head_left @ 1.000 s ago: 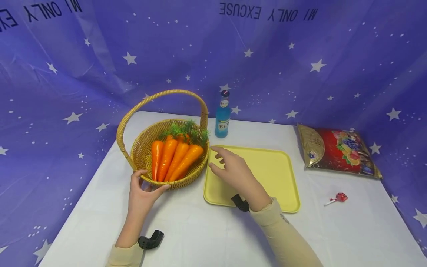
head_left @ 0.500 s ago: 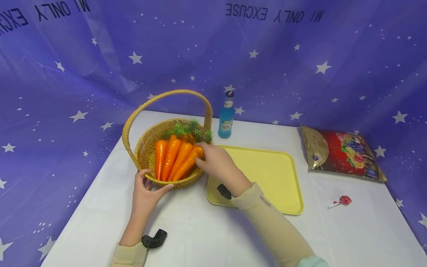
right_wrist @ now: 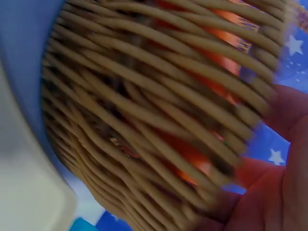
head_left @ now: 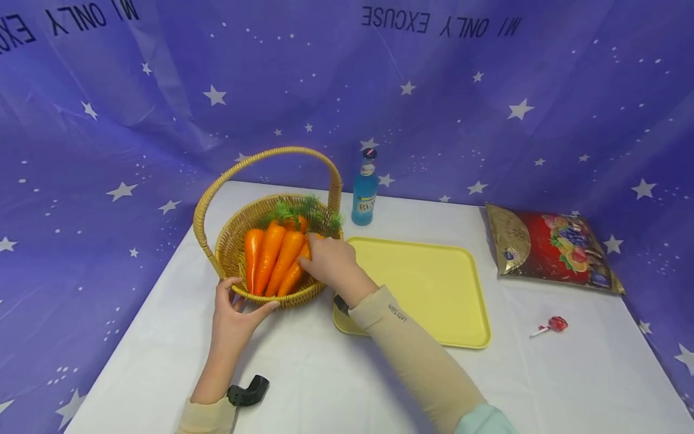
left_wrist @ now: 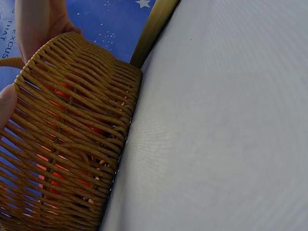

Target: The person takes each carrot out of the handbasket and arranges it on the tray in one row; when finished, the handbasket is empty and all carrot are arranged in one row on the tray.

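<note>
A round wicker basket (head_left: 305, 297) with a tall arched handle stands at the left of the table. Several orange carrots (head_left: 270, 258) with green tops (head_left: 300, 208) lie in it. My left hand (head_left: 233, 319) holds the near rim, thumb outside and fingers at its left. Reaching over the right side, my right hand (head_left: 335, 265) pinches the rightmost carrot (head_left: 293, 279) between thumb and fingers; the hand covers its upper part. In the left wrist view the woven wall (left_wrist: 72, 130) fills the left half. Carrots glow through the weave in the right wrist view, where fingers (right_wrist: 257, 173) pass the rim.
Under my right forearm lies a yellow tray (head_left: 417, 289), right beside the basket. A blue bottle (head_left: 364, 196) stands behind them. Farther right are a red and gold bag (head_left: 553, 247) and a red lollipop (head_left: 556, 324). A purple starred cloth (head_left: 434, 120) rises behind the table.
My right hand has moved left from over the tray into the basket and taken hold of the rightmost carrot. My left hand stays on the rim.
</note>
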Demonstrator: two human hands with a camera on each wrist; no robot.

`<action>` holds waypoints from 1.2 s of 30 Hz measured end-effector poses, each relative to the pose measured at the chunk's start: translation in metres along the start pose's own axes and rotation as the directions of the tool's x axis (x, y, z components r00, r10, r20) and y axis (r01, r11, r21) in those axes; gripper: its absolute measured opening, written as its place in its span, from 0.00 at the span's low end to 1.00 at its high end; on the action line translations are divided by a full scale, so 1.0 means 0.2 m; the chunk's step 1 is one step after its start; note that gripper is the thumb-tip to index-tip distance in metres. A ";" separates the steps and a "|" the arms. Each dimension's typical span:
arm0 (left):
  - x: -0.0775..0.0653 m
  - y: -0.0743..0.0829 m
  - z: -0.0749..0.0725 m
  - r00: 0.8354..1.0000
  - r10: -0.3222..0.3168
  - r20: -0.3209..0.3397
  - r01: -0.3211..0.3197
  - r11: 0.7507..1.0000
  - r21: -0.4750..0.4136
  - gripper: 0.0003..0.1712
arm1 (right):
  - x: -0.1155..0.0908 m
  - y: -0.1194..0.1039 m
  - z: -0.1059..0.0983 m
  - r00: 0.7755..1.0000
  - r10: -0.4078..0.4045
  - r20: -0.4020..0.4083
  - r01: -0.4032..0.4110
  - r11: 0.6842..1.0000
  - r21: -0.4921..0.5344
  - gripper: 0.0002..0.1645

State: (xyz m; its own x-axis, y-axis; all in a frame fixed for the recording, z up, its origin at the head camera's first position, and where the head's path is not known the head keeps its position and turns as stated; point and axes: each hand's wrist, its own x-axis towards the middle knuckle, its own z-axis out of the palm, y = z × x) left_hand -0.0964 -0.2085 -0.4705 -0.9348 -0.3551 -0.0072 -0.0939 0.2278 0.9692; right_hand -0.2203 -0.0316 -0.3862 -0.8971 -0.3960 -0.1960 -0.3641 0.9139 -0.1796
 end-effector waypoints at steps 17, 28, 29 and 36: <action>-0.01 0.00 0.00 1.000 -0.014 -0.013 0.014 1.000 -0.002 0.49 | -0.03 0.07 0.11 0.957 0.033 -0.290 0.070 0.939 0.338 0.27; -0.01 0.01 0.01 1.000 -0.016 0.004 0.016 1.000 -0.012 0.50 | -0.12 0.15 0.06 0.875 0.030 -0.483 0.316 0.720 0.618 0.25; -0.01 0.01 0.01 1.000 -0.019 0.008 0.019 1.000 -0.011 0.50 | -0.14 0.16 0.05 0.871 0.025 -0.491 0.334 0.703 0.628 0.25; -0.01 0.00 0.00 1.000 -0.012 0.015 0.012 1.000 0.004 0.51 | -0.27 0.22 -0.03 0.854 0.012 -0.520 0.446 0.497 0.744 0.24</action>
State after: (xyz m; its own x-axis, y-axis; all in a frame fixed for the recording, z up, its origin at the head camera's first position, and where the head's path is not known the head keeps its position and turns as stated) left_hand -0.0942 -0.2074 -0.4699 -0.9386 -0.3441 -0.0226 -0.1066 0.2273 0.9680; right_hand -0.1891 0.0307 -0.3786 -0.9008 -0.2805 0.3314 -0.3946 0.2108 -0.8943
